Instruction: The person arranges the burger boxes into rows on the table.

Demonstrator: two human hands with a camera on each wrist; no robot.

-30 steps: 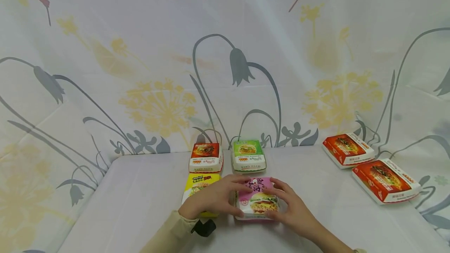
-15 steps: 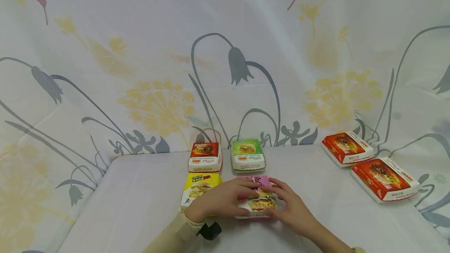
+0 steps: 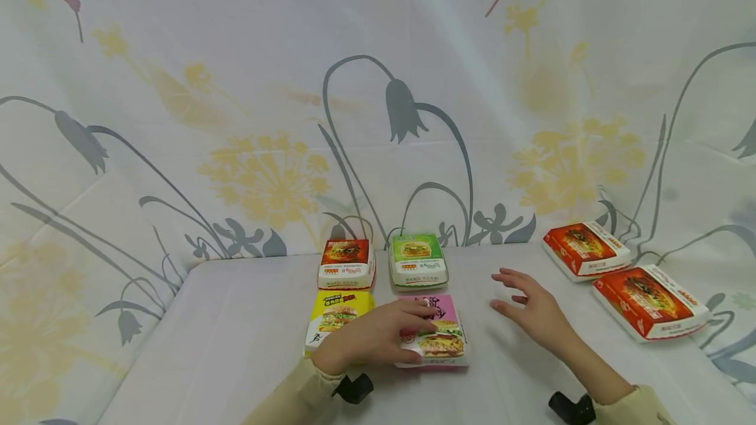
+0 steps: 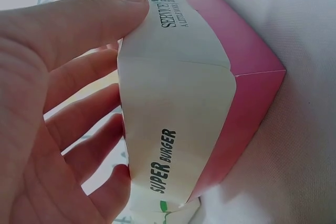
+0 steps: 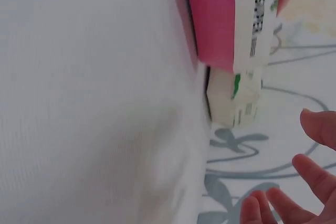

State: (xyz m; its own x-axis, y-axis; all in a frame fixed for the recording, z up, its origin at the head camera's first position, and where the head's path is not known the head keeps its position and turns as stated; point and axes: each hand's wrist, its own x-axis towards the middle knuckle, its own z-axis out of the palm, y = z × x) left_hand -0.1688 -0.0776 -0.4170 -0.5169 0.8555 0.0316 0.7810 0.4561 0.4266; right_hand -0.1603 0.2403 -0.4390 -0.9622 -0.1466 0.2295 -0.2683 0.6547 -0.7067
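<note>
A pink and white burger box (image 3: 440,349) lies on the white-covered table in the head view. My left hand (image 3: 378,340) rests on its left part, fingers lying over the top. Seen from the left wrist, the thumb (image 4: 123,14) and fingertips touch the box's upper edge, and its side reads "SUPER BURGER". My right hand (image 3: 534,313) hovers to the right of this box, apart from it, fingers loosely spread and holding nothing. Directly left is a yellow burger box (image 3: 333,310), partly hidden by my left hand. Behind stand a red burger box (image 3: 346,264) and a green one (image 3: 418,261).
Two more red burger boxes (image 3: 585,251) (image 3: 650,302) lie angled at the table's right side. A flower-printed cloth (image 3: 266,84) hangs behind the table (image 3: 207,346). Black wrist pieces (image 3: 354,387) (image 3: 571,408) sit at both cuffs.
My right hand has let go of the pink box's right side and moved right, lifting away. The left hand has slid slightly right over the box and stays on it.
</note>
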